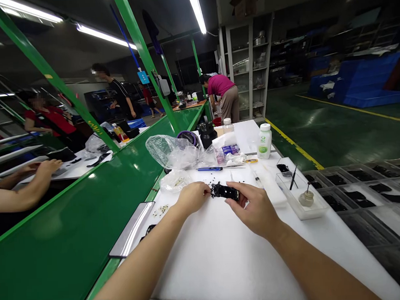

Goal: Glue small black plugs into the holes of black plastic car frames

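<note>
My right hand (254, 205) grips a small black plastic part (228, 192) by its right end, thumb in front and fingers behind. At the part's left end, my left hand (194, 196) has its fingertips pinched together; whatever they hold is too small to make out. Tiny black pieces (214, 184) lie scattered on the white table just beyond and beside the part. Left of my left wrist is a loose group of small pale pieces (161, 210). A clear plastic bag (176, 181) with more small bits rests behind my left hand.
Behind my hands lie a blue pen-like tool (210, 169), a white bottle (264, 141) and plastic bags (177, 153). A clear tray (302, 207) with a small glass jar (306, 198) stands right. Left are a glossy panel (132, 229) and a green belt (68, 229). Co-workers are beyond.
</note>
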Motion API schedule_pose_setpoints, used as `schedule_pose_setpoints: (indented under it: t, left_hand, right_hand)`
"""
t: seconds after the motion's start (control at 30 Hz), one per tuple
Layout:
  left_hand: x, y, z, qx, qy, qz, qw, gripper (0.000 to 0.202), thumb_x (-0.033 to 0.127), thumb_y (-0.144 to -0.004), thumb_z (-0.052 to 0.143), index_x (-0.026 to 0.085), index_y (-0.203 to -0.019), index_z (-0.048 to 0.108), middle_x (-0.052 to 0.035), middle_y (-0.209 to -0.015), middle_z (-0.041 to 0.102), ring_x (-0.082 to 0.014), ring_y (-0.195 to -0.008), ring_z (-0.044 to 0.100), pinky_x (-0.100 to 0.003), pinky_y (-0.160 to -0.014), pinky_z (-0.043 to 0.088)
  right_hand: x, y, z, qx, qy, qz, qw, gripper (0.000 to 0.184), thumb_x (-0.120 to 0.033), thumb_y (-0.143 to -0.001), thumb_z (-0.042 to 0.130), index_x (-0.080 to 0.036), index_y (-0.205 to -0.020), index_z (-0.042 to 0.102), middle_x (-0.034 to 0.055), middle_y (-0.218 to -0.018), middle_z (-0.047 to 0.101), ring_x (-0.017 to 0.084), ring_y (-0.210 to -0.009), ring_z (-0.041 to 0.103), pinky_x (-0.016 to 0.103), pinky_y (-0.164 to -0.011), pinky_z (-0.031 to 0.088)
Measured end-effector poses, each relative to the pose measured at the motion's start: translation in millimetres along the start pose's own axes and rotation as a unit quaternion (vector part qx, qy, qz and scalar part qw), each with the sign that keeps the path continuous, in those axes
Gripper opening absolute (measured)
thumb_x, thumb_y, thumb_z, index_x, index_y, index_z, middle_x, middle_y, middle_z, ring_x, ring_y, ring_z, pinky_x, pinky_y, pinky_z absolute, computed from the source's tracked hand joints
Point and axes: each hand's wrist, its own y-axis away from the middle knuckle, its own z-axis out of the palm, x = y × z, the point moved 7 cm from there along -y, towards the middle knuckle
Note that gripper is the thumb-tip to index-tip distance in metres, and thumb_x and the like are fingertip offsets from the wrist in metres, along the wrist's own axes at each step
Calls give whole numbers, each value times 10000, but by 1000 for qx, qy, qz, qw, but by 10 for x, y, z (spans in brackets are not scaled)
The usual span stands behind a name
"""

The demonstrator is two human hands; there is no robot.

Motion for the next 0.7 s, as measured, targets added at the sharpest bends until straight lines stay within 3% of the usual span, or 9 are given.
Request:
schedule_pose_setpoints:
  t: [0.2, 0.43, 0.57, 0.7]
  left_hand:
    - [15, -121, 6, -23, -24, 27, 999, 192, 216, -829, 481, 199, -821, 672, -52, -876, 681, -180, -787, 615, -252, -619, 393]
    - [150, -128, 29, -30, -92, 122, 988, 241, 243, -936, 405, 168, -914, 633, -77, -941, 648, -188, -840, 620, -288, -740, 445]
    - [140, -16, -10, -13, -129, 143, 981, 291, 230, -976, 327, 141, -981, 604, -108, -997, 620, -201, -885, 609, -321, -791, 449]
    - [151, 251, -36, -17, -148, 164, 975, 270, 224, -968, 350, 150, -950, 609, -91, -951, 626, -202, -875, 602, -328, -771, 433]
  right_hand:
    - [27, -5, 0, 1, -2, 15, 1000, 349, -231, -822, 640, -176, -1166, 657, 13, -771, 644, 86, -579, 525, 231, -618, 507]
    - [32, -8, 3, -8, 5, 31, 999, 350, -244, -822, 642, -167, -1162, 669, 5, -734, 628, 83, -571, 522, 228, -614, 501]
    - [46, -16, -8, -5, 10, 36, 999, 354, -247, -816, 645, -165, -1159, 671, 4, -718, 627, 88, -563, 524, 236, -615, 505]
    - [36, -6, -7, -8, 5, 27, 1000, 356, -251, -824, 643, -164, -1169, 665, 2, -723, 627, 81, -556, 515, 228, -613, 499]
